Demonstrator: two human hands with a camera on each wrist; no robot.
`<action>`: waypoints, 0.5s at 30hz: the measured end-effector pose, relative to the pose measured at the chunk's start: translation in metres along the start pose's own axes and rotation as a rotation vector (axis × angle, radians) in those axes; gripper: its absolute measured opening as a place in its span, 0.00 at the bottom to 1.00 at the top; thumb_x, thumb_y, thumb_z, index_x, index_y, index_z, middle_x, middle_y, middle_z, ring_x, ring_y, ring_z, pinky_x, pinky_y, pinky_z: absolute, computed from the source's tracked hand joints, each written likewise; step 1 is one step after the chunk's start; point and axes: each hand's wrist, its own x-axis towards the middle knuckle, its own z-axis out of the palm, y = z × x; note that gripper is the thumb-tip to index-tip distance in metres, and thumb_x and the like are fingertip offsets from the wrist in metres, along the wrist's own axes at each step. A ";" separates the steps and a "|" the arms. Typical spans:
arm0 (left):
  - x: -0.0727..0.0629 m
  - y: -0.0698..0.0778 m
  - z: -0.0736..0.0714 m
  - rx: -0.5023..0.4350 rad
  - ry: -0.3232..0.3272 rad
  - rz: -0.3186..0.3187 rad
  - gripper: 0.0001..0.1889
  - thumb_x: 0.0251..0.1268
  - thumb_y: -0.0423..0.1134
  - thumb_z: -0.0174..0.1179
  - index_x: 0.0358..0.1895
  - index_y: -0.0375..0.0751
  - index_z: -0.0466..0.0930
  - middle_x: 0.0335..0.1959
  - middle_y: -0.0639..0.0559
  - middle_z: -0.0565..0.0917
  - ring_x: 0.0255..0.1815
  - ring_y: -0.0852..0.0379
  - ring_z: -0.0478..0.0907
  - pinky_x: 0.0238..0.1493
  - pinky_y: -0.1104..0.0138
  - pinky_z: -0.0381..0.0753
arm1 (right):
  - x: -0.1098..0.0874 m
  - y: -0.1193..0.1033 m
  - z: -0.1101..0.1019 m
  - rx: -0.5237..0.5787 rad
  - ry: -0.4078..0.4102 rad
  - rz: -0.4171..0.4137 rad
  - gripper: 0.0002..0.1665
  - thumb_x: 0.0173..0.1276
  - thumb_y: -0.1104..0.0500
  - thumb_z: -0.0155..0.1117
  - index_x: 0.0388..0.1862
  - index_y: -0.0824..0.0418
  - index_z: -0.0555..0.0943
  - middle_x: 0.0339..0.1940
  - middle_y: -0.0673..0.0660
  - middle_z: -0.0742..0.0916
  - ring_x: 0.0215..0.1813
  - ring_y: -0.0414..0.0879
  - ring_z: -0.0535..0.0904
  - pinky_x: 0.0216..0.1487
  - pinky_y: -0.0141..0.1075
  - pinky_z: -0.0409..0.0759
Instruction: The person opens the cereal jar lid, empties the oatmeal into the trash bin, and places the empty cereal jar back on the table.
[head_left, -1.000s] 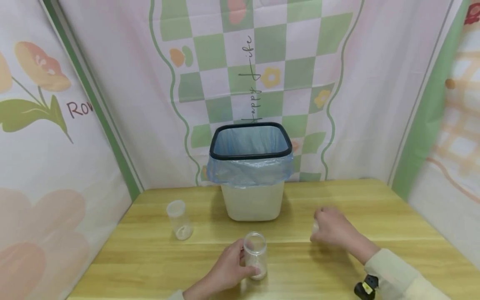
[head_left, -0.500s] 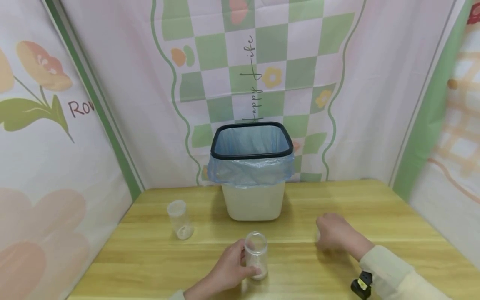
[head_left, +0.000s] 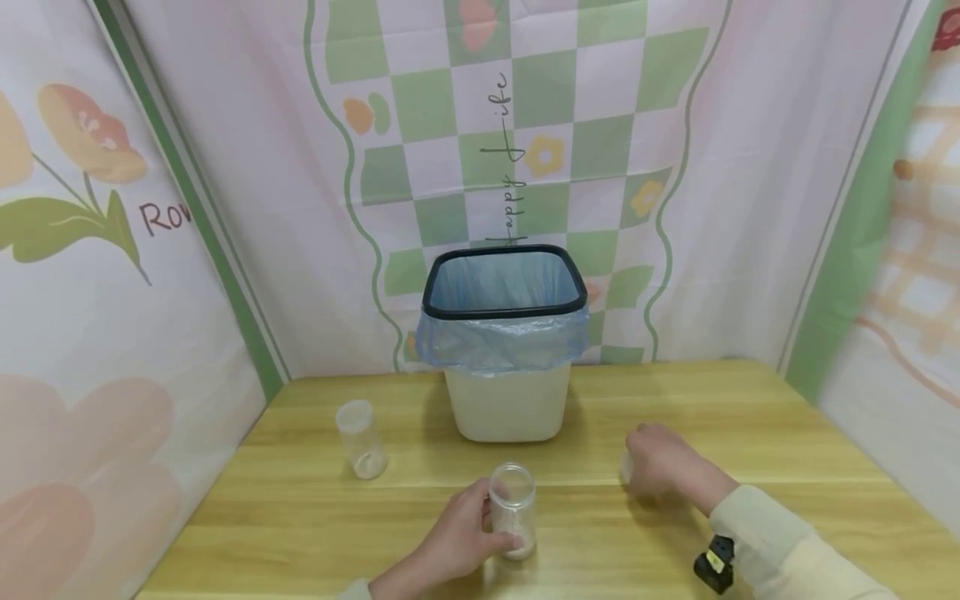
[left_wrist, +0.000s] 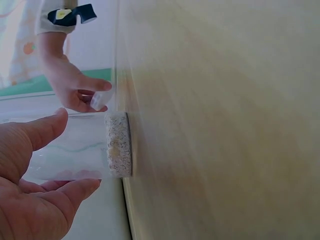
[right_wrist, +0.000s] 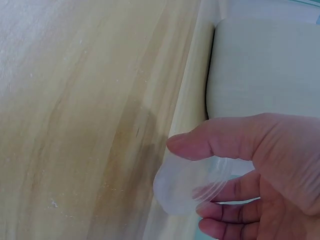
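Note:
In the head view, my left hand (head_left: 468,529) holds a clear, open-topped jar (head_left: 514,500) upright at the front middle of the table. A layer of whitish, grainy material (left_wrist: 119,145) covers the jar's bottom in the left wrist view. My thumb and fingers curl around the jar's sides. Off to the right, my right hand (head_left: 663,467) is just above the table. Between its thumb and fingers it pinches a translucent round lid (right_wrist: 185,185), tilted on edge in the right wrist view. Whether that lid touches the table I cannot tell.
A second clear jar (head_left: 362,440), with a whitish top and a little pale matter at its base, stands on the left. Behind the hands is a white bin (head_left: 510,408) with a blue liner (head_left: 502,342) and black rim. Printed curtains (head_left: 585,192) enclose the wooden table (head_left: 300,533).
My right hand has shifted slightly with the lid, first a little nearer and to the right, then back left; its sleeve has moved left. My left hand and its jar stay in place.

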 end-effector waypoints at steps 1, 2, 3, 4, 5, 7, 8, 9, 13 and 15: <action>0.000 0.000 0.000 0.002 0.001 -0.001 0.25 0.52 0.35 0.73 0.52 0.36 0.73 0.53 0.46 0.78 0.58 0.45 0.76 0.57 0.63 0.76 | 0.001 0.001 0.001 -0.002 0.007 -0.007 0.20 0.35 0.58 0.74 0.25 0.62 0.73 0.25 0.55 0.74 0.28 0.49 0.70 0.27 0.42 0.73; 0.000 0.000 0.000 0.004 0.002 -0.001 0.25 0.52 0.35 0.74 0.52 0.36 0.73 0.53 0.47 0.78 0.58 0.45 0.76 0.57 0.63 0.76 | 0.001 0.001 0.002 -0.003 0.012 -0.013 0.20 0.35 0.58 0.74 0.25 0.63 0.73 0.25 0.55 0.74 0.28 0.49 0.70 0.28 0.43 0.74; 0.000 -0.001 0.000 0.002 0.003 -0.001 0.25 0.52 0.35 0.74 0.52 0.36 0.73 0.53 0.47 0.78 0.59 0.45 0.76 0.57 0.63 0.76 | 0.002 0.002 0.003 -0.005 0.017 -0.019 0.21 0.35 0.58 0.75 0.26 0.63 0.74 0.25 0.55 0.74 0.28 0.49 0.70 0.28 0.43 0.74; 0.000 -0.001 0.000 0.004 0.004 -0.002 0.25 0.51 0.35 0.74 0.52 0.36 0.73 0.53 0.47 0.78 0.59 0.45 0.76 0.57 0.63 0.76 | 0.003 0.002 0.004 -0.002 0.018 -0.021 0.22 0.35 0.57 0.75 0.26 0.64 0.74 0.26 0.55 0.74 0.28 0.49 0.70 0.28 0.43 0.74; 0.000 -0.001 0.000 0.004 0.005 -0.002 0.26 0.51 0.35 0.74 0.52 0.35 0.73 0.53 0.46 0.78 0.59 0.45 0.76 0.57 0.63 0.76 | 0.004 0.003 0.006 -0.004 0.021 -0.025 0.23 0.35 0.57 0.76 0.27 0.64 0.74 0.26 0.55 0.75 0.29 0.49 0.70 0.29 0.43 0.74; 0.000 -0.001 0.000 0.006 0.007 -0.001 0.26 0.51 0.35 0.74 0.53 0.35 0.73 0.53 0.46 0.78 0.58 0.45 0.76 0.57 0.63 0.76 | 0.005 0.004 0.008 -0.004 0.025 -0.037 0.25 0.35 0.56 0.77 0.28 0.65 0.75 0.26 0.56 0.75 0.29 0.50 0.70 0.29 0.43 0.74; 0.000 -0.001 0.000 0.009 0.008 -0.001 0.26 0.51 0.35 0.74 0.52 0.35 0.73 0.53 0.46 0.78 0.58 0.45 0.76 0.57 0.63 0.76 | 0.006 0.005 0.009 -0.002 0.027 -0.039 0.25 0.35 0.55 0.78 0.28 0.65 0.75 0.26 0.56 0.75 0.29 0.50 0.70 0.29 0.44 0.74; 0.000 -0.001 0.000 0.009 0.006 -0.001 0.25 0.51 0.35 0.74 0.52 0.35 0.73 0.53 0.45 0.78 0.58 0.45 0.76 0.57 0.63 0.76 | 0.007 0.005 0.010 0.001 0.027 -0.036 0.26 0.35 0.54 0.78 0.29 0.65 0.75 0.26 0.56 0.75 0.29 0.50 0.70 0.30 0.44 0.74; 0.001 0.000 -0.001 0.018 0.004 -0.005 0.25 0.51 0.35 0.74 0.50 0.36 0.74 0.52 0.46 0.79 0.58 0.45 0.77 0.57 0.63 0.76 | 0.009 0.008 0.014 0.009 0.037 -0.040 0.27 0.35 0.53 0.80 0.29 0.65 0.76 0.26 0.55 0.75 0.29 0.49 0.70 0.29 0.43 0.74; 0.001 0.000 -0.001 0.014 0.000 -0.011 0.24 0.51 0.35 0.74 0.50 0.37 0.74 0.52 0.47 0.79 0.58 0.45 0.76 0.57 0.64 0.76 | 0.009 0.008 0.015 0.015 0.044 -0.045 0.27 0.35 0.52 0.80 0.28 0.65 0.76 0.25 0.55 0.75 0.28 0.49 0.70 0.29 0.43 0.73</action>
